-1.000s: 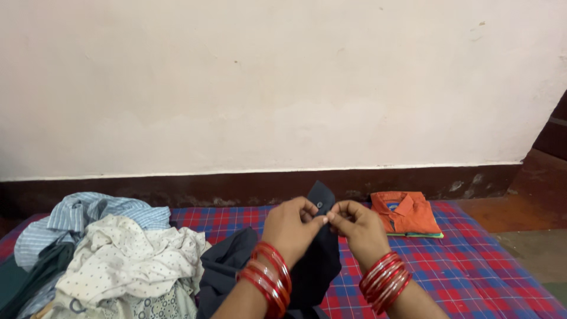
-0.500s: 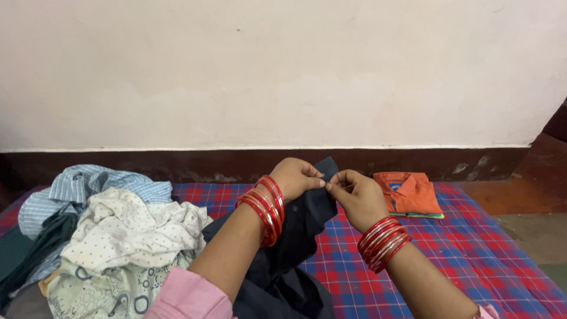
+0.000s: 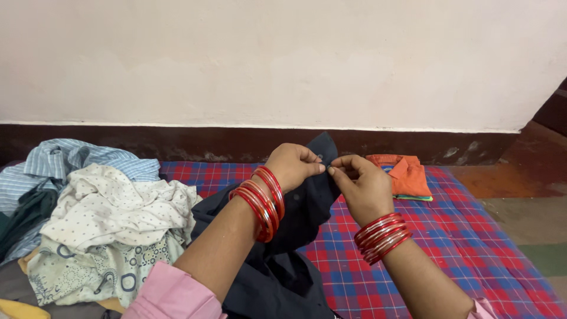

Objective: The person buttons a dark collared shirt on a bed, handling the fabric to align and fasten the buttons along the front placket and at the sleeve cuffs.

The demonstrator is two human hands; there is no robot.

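Note:
A dark navy shirt (image 3: 295, 236) lies over my lap and rises up between my hands. My left hand (image 3: 293, 165) pinches its upper edge next to a small button. My right hand (image 3: 361, 186) pinches the same edge from the other side, fingertips almost touching those of the left. Both wrists wear red bangles, and pink sleeves show at my forearms.
A red and blue checked cloth (image 3: 466, 248) covers the floor. A heap of crumpled clothes (image 3: 100, 218) lies at the left, with a striped blue shirt (image 3: 71, 159) on top. A folded orange shirt (image 3: 407, 174) rests by the dark skirting of the pale wall.
The view has tilted down, so more of my arms and the dark shirt shows. My hands stay pinched together on the shirt's upper edge.

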